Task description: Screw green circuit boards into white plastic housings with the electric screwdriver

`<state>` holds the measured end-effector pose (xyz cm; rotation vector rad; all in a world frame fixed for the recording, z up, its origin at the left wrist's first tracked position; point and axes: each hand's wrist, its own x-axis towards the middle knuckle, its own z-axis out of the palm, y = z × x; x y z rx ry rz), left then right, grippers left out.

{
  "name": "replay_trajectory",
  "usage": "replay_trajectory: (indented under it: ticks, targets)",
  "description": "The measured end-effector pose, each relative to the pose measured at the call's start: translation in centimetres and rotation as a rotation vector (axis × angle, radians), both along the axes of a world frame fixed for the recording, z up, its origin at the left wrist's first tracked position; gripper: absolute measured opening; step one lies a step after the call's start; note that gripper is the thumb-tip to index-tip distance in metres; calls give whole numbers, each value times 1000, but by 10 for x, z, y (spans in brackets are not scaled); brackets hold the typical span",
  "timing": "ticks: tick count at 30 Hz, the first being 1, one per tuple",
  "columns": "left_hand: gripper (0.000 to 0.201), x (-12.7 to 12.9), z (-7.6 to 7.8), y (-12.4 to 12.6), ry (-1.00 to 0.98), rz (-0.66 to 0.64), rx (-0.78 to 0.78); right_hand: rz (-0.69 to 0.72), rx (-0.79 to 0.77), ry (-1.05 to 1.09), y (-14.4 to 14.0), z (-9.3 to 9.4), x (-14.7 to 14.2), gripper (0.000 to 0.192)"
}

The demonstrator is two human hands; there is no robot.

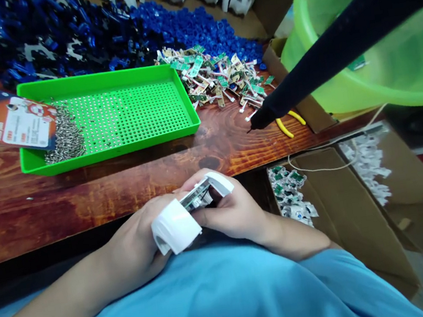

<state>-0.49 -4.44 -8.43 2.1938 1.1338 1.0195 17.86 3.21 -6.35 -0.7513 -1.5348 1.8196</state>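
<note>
Just in front of my body, off the table's near edge, both hands hold a white plastic housing (176, 226). A green circuit board (197, 196) with a small connector shows in its open middle. My left hand (138, 238) is closed round the housing's left end, most of its fingers hidden behind it. My right hand (239, 210) grips the right end, with the thumb pressed near the board. Beyond them, a black electric screwdriver (282, 97) hangs in from the upper right, its thin bit pointing down over the table.
On the wooden table (139, 182) lies a green perforated tray (115, 152) with screws (67, 135) and a card (23, 122). Behind are piles of circuit boards (218, 75) and blue parts (192, 29). Yellow-handled pliers (285, 127), a green tub (308, 22) and cardboard boxes (345, 202) stand right.
</note>
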Motion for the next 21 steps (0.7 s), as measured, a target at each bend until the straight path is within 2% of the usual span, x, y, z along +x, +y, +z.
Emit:
replay_trajectory:
  ticks: [4,7,9,13,17,19,21]
  targets:
    - [54,2,4,1,8,20,-72,71,-110,37,4,1,-3,32]
    - [67,4,5,2,-47,42,-178,212,-107,48,8,5,1,36]
    - [74,4,3,1,-87,69,-195,246,-85,66,11,7,6,40]
    - [77,6,-4,-2,-188,87,-267,55,55,15,14,6,13,31]
    - [91,12,-1,-2,-242,4,-402,-43,185,-91,17,11,21,29]
    - [96,11,4,0,-238,-53,-473,-105,260,-172,25,21,39,29]
    - [92,7,9,1,-206,-69,-528,-173,322,-305,38,36,74,25]
